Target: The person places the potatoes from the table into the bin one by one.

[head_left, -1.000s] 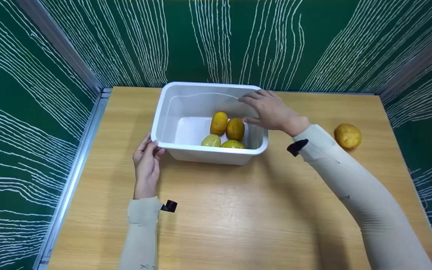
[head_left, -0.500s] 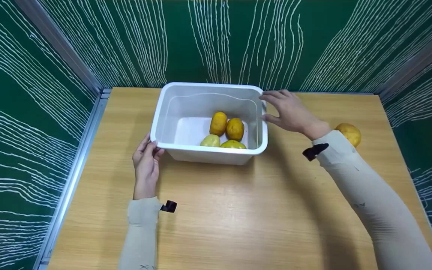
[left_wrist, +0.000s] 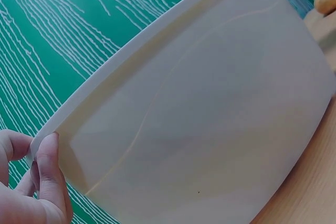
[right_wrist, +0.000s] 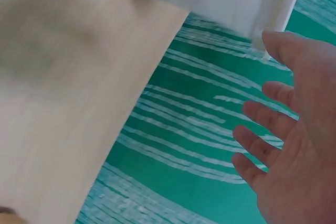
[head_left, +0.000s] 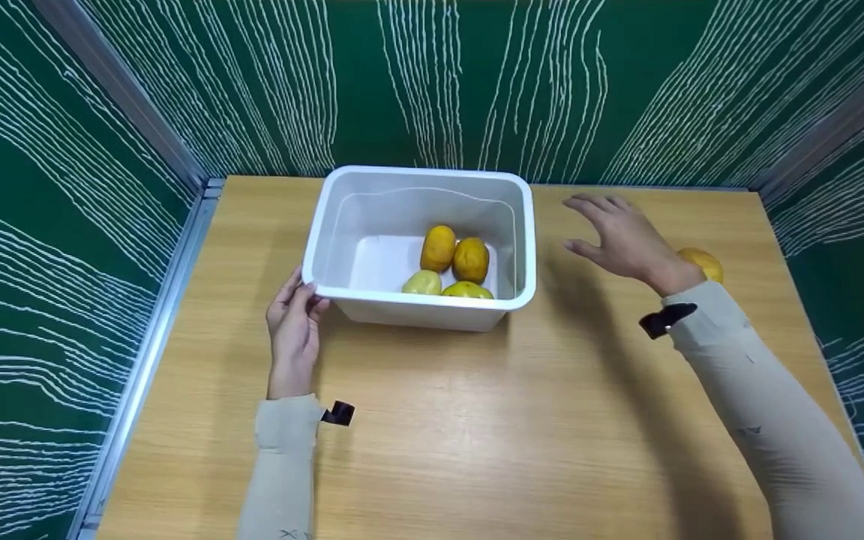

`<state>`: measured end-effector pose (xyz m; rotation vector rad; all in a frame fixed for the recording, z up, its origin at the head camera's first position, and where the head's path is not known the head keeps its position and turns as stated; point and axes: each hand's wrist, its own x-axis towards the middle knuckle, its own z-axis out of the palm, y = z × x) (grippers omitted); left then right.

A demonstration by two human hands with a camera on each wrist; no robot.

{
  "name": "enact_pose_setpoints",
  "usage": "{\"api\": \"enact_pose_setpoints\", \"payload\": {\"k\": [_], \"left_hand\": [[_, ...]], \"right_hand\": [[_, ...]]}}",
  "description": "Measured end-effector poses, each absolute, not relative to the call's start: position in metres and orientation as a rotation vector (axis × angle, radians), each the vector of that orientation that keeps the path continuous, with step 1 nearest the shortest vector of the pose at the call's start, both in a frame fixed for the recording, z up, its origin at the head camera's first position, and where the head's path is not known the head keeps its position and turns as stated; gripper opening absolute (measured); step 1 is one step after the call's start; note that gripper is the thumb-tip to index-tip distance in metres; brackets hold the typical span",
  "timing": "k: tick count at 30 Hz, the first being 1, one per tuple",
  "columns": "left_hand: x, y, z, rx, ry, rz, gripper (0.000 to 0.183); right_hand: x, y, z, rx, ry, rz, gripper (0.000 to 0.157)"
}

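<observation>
My left hand [head_left: 293,334] pinches the near left corner of a white plastic bin [head_left: 421,313]. In the left wrist view, thumb and fingers [left_wrist: 48,166] close on the bin's rim [left_wrist: 107,72]. Inside the bin lie two orange-yellow oval fruits [head_left: 439,249], a pale green one [head_left: 422,283] and a yellow-green one [head_left: 467,289] partly hidden by the near wall. My right hand [head_left: 627,236] hovers off the bin's right side, fingers spread and holding nothing. Its wrist partly covers a yellow-brown round fruit [head_left: 704,262] on the table.
The wooden table [head_left: 432,450] extends in front of the bin. Green walls with white wavy lines [head_left: 417,82] rise behind and at both sides, with a metal strip [head_left: 154,330] along the left edge.
My right hand has moved right, from over the bin's right rim to beside it, and now overlaps the round fruit's spot. The left hand and bin stay put.
</observation>
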<state>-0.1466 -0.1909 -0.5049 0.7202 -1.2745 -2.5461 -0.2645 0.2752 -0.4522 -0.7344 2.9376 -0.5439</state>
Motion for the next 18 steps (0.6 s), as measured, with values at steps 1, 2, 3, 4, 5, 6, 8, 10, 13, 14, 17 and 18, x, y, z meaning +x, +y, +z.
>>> {"api": "enact_pose_setpoints", "payload": {"k": [1, 2, 3, 4, 5, 6, 8, 10, 13, 14, 17, 18], "left_hand": [[-0.147, -0.191, -0.505, 0.720, -1.274, -2.547, 0.051], [-0.147, -0.191, -0.505, 0.717, -1.274, -2.547, 0.051], [-0.147, -0.190, -0.505, 0.715, -1.276, -2.542, 0.051], [-0.147, -0.190, -0.504, 0.714, -1.274, -2.540, 0.051], [-0.148, -0.189, -0.504, 0.715, -1.270, -2.540, 0.051], [-0.148, -0.189, -0.504, 0.714, -1.267, -2.540, 0.050], [-0.148, -0.188, -0.504, 0.714, -1.261, -2.539, 0.050], [-0.148, -0.188, -0.503, 0.722, -1.257, -2.535, 0.049], [-0.148, -0.189, -0.504, 0.729, -1.259, -2.533, 0.049], [-0.148, -0.190, -0.504, 0.730, -1.260, -2.534, 0.049], [-0.148, -0.191, -0.506, 0.723, -1.268, -2.536, 0.050], [-0.148, -0.191, -0.506, 0.718, -1.267, -2.541, 0.050]], "right_hand": [[-0.263, 0.280, -0.454, -0.723, 2.939, -0.549, 0.065], [-0.262, 0.285, -0.455, -0.716, 2.942, -0.550, 0.066], [-0.261, 0.290, -0.457, -0.704, 2.946, -0.547, 0.065], [-0.259, 0.295, -0.459, -0.693, 2.948, -0.546, 0.065], [-0.258, 0.301, -0.460, -0.684, 2.952, -0.549, 0.065], [-0.257, 0.306, -0.462, -0.674, 2.956, -0.554, 0.065], [-0.254, 0.317, -0.465, -0.640, 2.955, -0.569, 0.066], [-0.251, 0.328, -0.470, -0.594, 2.949, -0.597, 0.067], [-0.246, 0.342, -0.476, -0.542, 2.942, -0.605, 0.070], [-0.245, 0.346, -0.478, -0.527, 2.941, -0.601, 0.070], [-0.242, 0.360, -0.484, -0.481, 2.941, -0.578, 0.071], [-0.241, 0.364, -0.486, -0.463, 2.942, -0.574, 0.071]]}}
